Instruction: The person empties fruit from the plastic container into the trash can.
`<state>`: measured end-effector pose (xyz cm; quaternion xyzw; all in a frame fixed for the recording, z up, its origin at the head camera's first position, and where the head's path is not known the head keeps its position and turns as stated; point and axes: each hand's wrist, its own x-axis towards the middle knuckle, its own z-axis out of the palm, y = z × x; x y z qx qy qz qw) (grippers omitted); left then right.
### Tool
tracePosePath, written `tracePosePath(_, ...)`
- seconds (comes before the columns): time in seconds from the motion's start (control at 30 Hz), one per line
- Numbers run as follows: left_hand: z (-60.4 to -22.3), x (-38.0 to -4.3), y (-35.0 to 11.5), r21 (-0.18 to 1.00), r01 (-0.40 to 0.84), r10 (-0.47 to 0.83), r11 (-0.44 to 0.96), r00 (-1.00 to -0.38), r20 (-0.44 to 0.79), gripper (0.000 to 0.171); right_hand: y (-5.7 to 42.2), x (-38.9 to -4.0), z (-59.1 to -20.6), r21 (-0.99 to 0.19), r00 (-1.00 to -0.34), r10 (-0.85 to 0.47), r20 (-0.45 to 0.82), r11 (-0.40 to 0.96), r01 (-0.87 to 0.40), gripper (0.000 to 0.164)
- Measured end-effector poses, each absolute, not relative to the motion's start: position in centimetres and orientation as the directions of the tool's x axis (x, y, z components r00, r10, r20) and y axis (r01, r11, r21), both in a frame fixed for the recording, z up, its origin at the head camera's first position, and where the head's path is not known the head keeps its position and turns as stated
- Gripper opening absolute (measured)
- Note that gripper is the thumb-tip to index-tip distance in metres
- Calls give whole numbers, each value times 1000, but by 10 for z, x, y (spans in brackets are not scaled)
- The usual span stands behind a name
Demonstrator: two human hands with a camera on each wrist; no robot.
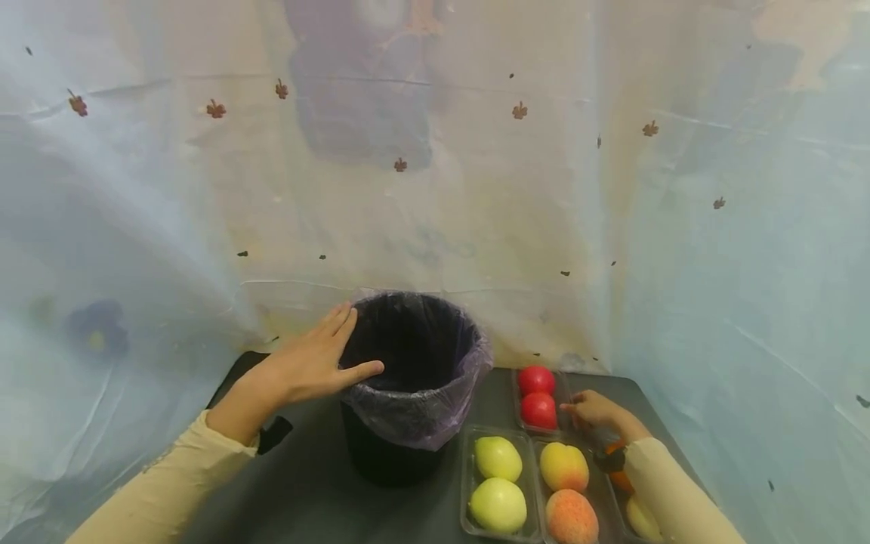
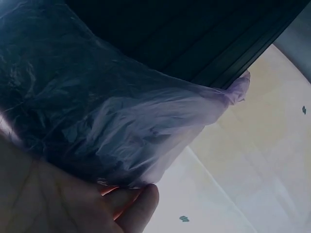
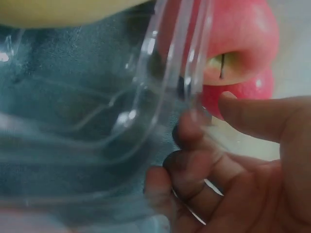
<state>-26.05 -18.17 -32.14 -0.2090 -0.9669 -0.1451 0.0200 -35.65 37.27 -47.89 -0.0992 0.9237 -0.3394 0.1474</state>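
Note:
A black bin (image 1: 390, 461) stands at the table's middle, lined with a thin purple plastic bag (image 1: 469, 370). My left hand (image 1: 306, 366) rests on the bin's left rim with straight, spread fingers; its thumb reaches over the opening. In the left wrist view, the bag (image 2: 141, 126) hangs over the bin's wall. My right hand (image 1: 598, 414) is beside a clear tray with two red apples (image 1: 537, 380). In the right wrist view, its loosely bent fingers (image 3: 194, 167) touch a clear tray's corner (image 3: 129, 116), while the thumb points at an apple (image 3: 238, 39), apart from the fingers.
Nearer than the apples, one clear tray holds two yellow-green pears (image 1: 498, 505) and another two peaches (image 1: 564, 466). A further tray with orange and yellow fruit (image 1: 642, 517) is partly hidden under the right sleeve. Patterned plastic sheeting (image 1: 435, 211) surrounds the dark table (image 1: 299, 483).

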Motion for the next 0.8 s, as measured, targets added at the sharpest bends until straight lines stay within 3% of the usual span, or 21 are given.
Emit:
tracePosePath(0.13, -323, -259, -180, 287, 405, 394, 868, -914, 97, 116, 378, -358, -484, -732, -920, -316, -231, 680, -50, 32)
tracePosePath(0.27, -325, -258, -180, 280, 395, 382, 875, -919, 101, 115, 381, -360, -486, -782, -917, -323, -235, 623, -19, 45)
tracePosePath(0.57, -326, -261, -178, 283, 387, 377, 878, -922, 89, 116, 375, -356, -475, -799, -931, -341, -129, 592, -106, 46)
tracePosePath(0.8, -327, -262, -180, 286, 386, 378, 877, -922, 83, 117, 360, -348, -470, -801, -968, -233, -98, 595, -62, 43)
